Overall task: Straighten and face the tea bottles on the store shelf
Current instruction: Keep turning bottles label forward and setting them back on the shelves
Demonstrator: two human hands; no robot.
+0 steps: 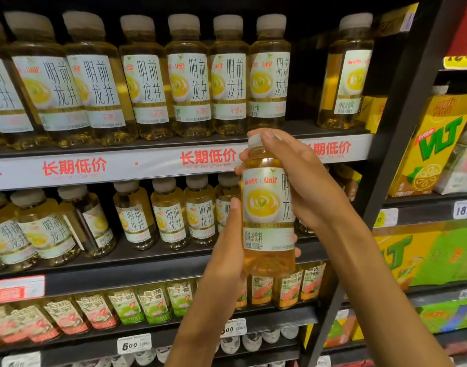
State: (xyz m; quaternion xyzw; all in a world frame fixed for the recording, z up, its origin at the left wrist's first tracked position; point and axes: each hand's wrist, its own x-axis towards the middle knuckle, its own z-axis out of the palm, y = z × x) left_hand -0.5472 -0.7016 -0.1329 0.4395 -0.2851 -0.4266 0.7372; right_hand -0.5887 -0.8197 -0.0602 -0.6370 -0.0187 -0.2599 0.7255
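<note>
Both hands hold one tea bottle [268, 215] out in front of the shelves, off any shelf.

Left hand [228, 250] wraps the bottle's lower body from the left, thumb up along the label edge; right hand [303, 178] curls over the grey cap and upper side from the right. Bottle upright, label facing the camera, in front of the price strip [115, 165]. Top shelf [174, 144]: a row of matching bottles [190, 75], labels mostly forward, then a gap, then a lone bottle [346, 72] at far right turned partly sideways. Middle shelf: more bottles [168, 213], several at left tilted or turned. Yellow VLT cartons [433, 144] sit in the next bay.
</note>
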